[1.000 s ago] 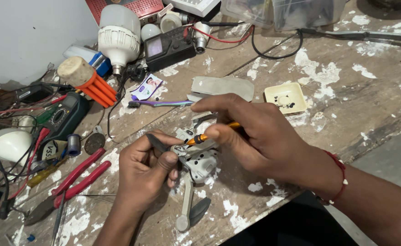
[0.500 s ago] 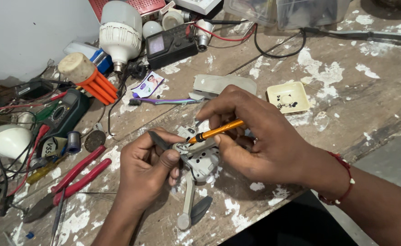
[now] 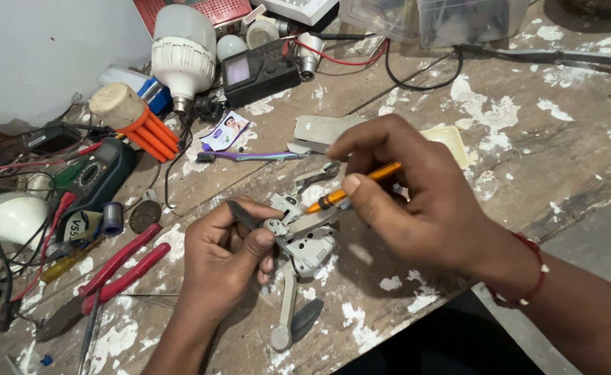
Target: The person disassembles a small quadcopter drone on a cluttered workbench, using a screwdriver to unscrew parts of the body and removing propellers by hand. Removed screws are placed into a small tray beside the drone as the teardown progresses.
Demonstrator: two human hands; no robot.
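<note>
A small grey drone body (image 3: 307, 246) with folded arms and dark propeller blades lies on the worn wooden bench (image 3: 569, 139). My left hand (image 3: 222, 260) grips its left side, thumb pressed near one arm joint. My right hand (image 3: 416, 198) holds an orange-handled screwdriver (image 3: 350, 187), its tip set down onto the top of the drone. A red thread band circles my right wrist.
Red-handled pliers (image 3: 114, 274) lie left of my left hand. Behind are a green multimeter (image 3: 97, 177), a large white bulb (image 3: 180, 52), an orange-ribbed bulb part (image 3: 139, 121), a black meter (image 3: 260, 69), a purple toothbrush (image 3: 250, 156), a cream switch plate (image 3: 451, 139) and clear plastic boxes (image 3: 444, 17).
My right hand has lifted and tilted the screwdriver, so more of its orange handle shows. The left hand stays clamped on the drone.
</note>
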